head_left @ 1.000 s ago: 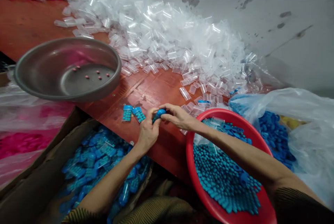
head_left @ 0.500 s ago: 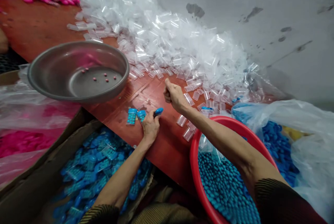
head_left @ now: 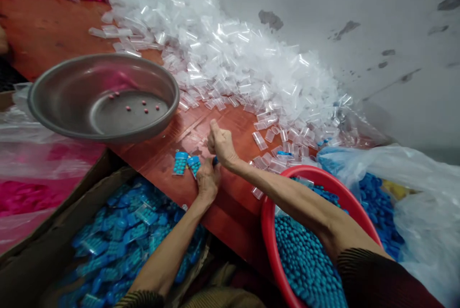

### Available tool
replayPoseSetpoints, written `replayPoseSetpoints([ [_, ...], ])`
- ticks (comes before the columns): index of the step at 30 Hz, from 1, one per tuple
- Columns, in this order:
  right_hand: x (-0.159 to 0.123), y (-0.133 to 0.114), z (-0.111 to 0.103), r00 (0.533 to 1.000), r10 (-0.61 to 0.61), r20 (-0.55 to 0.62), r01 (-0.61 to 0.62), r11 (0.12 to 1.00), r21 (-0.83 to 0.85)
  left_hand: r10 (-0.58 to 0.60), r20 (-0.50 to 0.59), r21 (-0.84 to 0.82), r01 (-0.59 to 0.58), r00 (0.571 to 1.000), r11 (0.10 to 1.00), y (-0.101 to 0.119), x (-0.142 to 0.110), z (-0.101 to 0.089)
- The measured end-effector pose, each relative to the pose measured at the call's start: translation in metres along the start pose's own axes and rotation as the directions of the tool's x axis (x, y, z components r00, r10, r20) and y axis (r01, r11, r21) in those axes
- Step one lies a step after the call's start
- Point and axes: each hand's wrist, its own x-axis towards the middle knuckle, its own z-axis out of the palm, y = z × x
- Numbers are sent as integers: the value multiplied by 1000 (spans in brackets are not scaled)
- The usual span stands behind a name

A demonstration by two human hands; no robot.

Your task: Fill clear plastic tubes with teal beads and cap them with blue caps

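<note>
My left hand (head_left: 208, 178) is low over the table, its fingers wrapped round a small container with a blue cap (head_left: 214, 160); its body is hidden by the hand. Just above that cap is my right hand (head_left: 221, 144), a closed fist, thumb side up, with nothing showing in it. Whether it touches the cap I cannot tell. Left of my left hand, two clear containers with blue caps and blue beads lie on the table: one container (head_left: 180, 163) farther out and another container (head_left: 194, 165) against my fingers.
A grey metal bowl (head_left: 72, 128) holds several pink beads. Clear tubes (head_left: 230, 59) are heaped along the wall. A red tub (head_left: 268, 222) of blue beads is at right, beside a bag of blue caps (head_left: 377, 212). Filled containers (head_left: 125, 231) lie in a cardboard box below.
My right fist has come down and left, from well above the table to just over the blue cap. My left hand still grips the container, which is now mostly covered.
</note>
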Motion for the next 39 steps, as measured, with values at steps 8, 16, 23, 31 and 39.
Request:
replayPoseSetpoints([
  [8, -9, -29, -62, 980, 194, 51, -196, 979, 45, -217, 173, -577, 277, 961, 768, 16, 9, -19],
  [16, -30, -15, -52, 822, 218, 527, -47, 947, -319, -171, 304, -698, 341, 937, 630, 23, 0, -62],
  [23, -15, 11, -9, 930, 132, 343, 221, 544, -809, -187, -119, 201, 208, 975, 957, -12, 23, -108],
  [31, -14, 48, 16, 937, 129, 324, 238, 440, -866, -219, 135, 263, 178, 966, 948, -37, 46, -97],
  [39, -19, 60, 11, 929, 162, 332, 110, 738, -666, -240, 420, -283, 378, 875, 881, -29, 34, -110],
])
